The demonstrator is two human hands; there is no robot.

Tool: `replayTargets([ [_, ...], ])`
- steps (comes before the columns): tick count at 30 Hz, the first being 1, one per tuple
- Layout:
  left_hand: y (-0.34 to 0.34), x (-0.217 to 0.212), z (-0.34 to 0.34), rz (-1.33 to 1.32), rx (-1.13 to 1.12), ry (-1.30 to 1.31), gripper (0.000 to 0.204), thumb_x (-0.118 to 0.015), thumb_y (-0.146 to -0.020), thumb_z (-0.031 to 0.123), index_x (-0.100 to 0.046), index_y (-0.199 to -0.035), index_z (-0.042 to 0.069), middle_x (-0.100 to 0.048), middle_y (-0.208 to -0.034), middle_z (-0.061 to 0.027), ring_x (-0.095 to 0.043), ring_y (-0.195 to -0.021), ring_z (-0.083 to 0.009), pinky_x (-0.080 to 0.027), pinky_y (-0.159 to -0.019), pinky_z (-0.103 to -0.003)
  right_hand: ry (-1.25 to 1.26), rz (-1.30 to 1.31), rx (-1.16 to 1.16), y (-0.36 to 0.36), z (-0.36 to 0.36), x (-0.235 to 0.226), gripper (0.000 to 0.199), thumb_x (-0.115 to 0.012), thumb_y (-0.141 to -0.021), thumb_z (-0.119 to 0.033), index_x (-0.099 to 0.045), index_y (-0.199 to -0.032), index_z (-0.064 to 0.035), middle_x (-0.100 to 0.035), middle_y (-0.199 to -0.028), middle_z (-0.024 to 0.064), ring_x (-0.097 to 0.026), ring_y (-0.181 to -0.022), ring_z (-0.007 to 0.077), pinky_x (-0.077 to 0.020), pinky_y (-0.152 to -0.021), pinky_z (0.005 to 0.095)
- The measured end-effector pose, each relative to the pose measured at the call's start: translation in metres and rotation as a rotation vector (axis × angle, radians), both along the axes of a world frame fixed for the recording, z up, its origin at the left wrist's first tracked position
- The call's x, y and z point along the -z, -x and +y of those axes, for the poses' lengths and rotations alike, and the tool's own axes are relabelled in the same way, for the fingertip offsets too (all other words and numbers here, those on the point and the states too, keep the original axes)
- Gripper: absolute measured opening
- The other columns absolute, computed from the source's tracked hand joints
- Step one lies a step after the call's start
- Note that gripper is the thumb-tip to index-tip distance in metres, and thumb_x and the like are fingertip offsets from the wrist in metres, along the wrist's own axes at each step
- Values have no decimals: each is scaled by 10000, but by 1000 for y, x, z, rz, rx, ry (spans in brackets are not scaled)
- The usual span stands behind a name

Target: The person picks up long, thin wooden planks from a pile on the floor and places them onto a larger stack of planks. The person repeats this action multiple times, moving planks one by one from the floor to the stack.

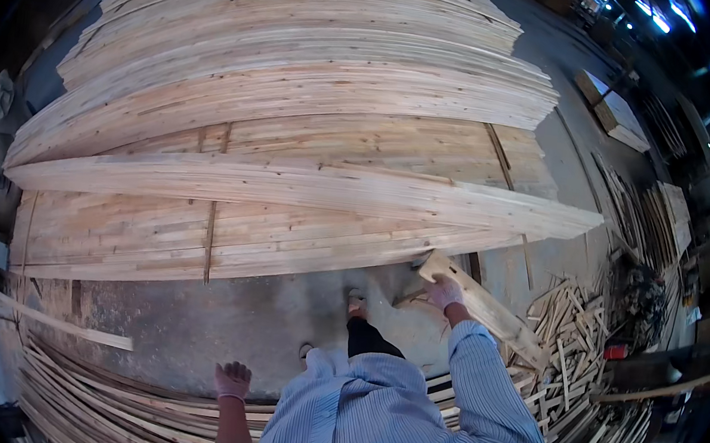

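My right hand [446, 292], in a thin pale glove, is closed around the upper part of a short, thick wooden board [496, 321] on the right. The board slants down to the right, its lower end beside a heap of wood offcuts [569, 326]. My left hand [233, 380] hangs low on the left, fingers curled in, with nothing visible in it. Below that hand lies a pile of long thin wood strips [119, 404]. In front of me spreads a large, low stack of long pale planks [327, 76], with a further row of planks [307, 186] lying across its near part.
Thin wooden sticks [209, 241] run crosswise between the stack's layers. A single strip [59, 318] lies on the concrete floor [275, 325] at left. Another board pile [613, 110] stands at the far right. A small red object [615, 352] sits by the offcuts.
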State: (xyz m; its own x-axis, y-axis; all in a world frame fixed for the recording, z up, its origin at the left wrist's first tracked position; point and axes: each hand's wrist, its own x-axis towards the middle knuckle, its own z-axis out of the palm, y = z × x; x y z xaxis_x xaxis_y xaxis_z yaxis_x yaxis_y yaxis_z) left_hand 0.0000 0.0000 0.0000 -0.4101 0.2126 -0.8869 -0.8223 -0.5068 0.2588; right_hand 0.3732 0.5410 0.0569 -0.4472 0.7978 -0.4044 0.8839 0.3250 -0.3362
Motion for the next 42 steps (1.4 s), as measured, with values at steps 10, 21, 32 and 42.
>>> replayTargets([
  [10, -99, -37, 88, -131, -50, 136, 469, -385, -971, 525, -351, -686, 154, -342, -617, -35, -332, -536, -196, -301, -491, -331, -494, -97, -381, 200, 217, -94, 572, -766, -762, -442, -626, -1211, -116, -682, -1066, 155, -642, -1018, 322, -504, -855, 448],
  [21, -115, -59, 170, -153, -180, 178, 444, -405, -989, 505, -436, -738, 141, -403, -661, -35, -380, -586, -227, -363, -538, -366, -166, -472, -747, 252, 288, -96, 488, -748, -719, -464, -724, -1055, -111, -701, -1074, 150, -656, -1029, 340, -519, -875, 445],
  [32, -61, -1, 179, 40, 14, -211, 393, -463, -992, 490, -590, -933, 122, -647, -877, -81, -612, -833, -302, -513, -765, -462, 174, -144, -708, 205, 292, -130, 469, -683, -806, -381, -678, -1115, -29, -705, -1043, 170, -672, -941, 283, -523, -844, 381],
  [42, 43, -26, 254, 320, 242, -778, 300, -519, -988, 403, -555, -1021, 107, -623, -907, -75, -610, -856, -285, -514, -830, -415, 616, 90, -460, 126, 191, -146, 433, -633, -938, -384, -688, -1151, -12, -731, -1000, 89, -670, -855, 151, -519, -844, 315],
])
